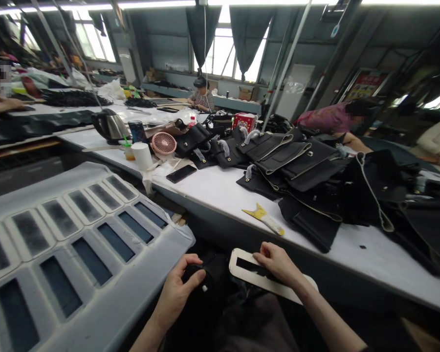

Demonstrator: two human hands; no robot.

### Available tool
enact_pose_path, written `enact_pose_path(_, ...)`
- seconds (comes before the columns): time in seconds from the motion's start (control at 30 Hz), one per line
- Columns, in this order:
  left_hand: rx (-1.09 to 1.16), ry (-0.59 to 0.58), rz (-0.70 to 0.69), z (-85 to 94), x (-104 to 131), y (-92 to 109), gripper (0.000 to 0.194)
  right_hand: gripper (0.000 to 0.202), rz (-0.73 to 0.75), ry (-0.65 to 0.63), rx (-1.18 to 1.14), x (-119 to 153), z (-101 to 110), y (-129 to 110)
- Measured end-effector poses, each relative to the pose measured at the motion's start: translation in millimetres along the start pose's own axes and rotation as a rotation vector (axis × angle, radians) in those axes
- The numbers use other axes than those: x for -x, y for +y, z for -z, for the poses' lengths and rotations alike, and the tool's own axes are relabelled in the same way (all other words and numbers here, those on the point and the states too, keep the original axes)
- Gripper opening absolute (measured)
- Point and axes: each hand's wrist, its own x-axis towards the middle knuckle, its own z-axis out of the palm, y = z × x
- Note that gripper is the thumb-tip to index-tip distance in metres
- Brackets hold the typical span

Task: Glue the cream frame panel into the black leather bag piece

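My left hand (178, 288) grips a small round black object (197, 279) with a white spot, low in the view over my lap. My right hand (278, 261) presses a white flat template (242, 266) with a long dark slot, fingers resting on its top. Both sit below the front edge of the white worktable (220, 193). A yellow-and-white scraper tool (264, 220) lies on the table just beyond my right hand. A pile of black leather bag pieces (297, 161) covers the table's middle and right.
A grey rack of white frames with dark inserts (73, 239) fills the left. A black phone (181, 173), white cup (142, 155), pink fan (164, 143) and kettle (110, 125) stand further back. Other people work at far tables and on the right.
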Motion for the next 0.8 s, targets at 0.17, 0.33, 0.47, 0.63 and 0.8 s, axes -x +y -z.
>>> enact_pose_path(0.17,0.058,0.029,0.062,6.4,-4.6,-6.2,0.036,0.024,-0.068,-0.041,-0.010,1.9,17.6,35.1)
enact_pose_path(0.33,0.258,0.054,0.153,11.8,-3.2,-5.8,0.033,0.036,-0.133,0.323,0.095,41.9,29.5,49.1)
enact_pose_path(0.47,0.431,0.078,0.191,15.4,-5.2,-9.2,0.031,0.039,0.082,0.349,-0.028,78.4,-10.3,24.7)
enact_pose_path(0.63,0.474,0.149,0.168,18.2,-12.6,-18.3,0.031,0.050,0.133,-0.292,-0.153,95.5,-92.6,-50.8)
enact_pose_path(0.8,0.479,0.234,0.134,8.9,-14.7,-18.1,0.033,0.069,0.054,-0.328,0.099,85.6,-150.0,-98.0)
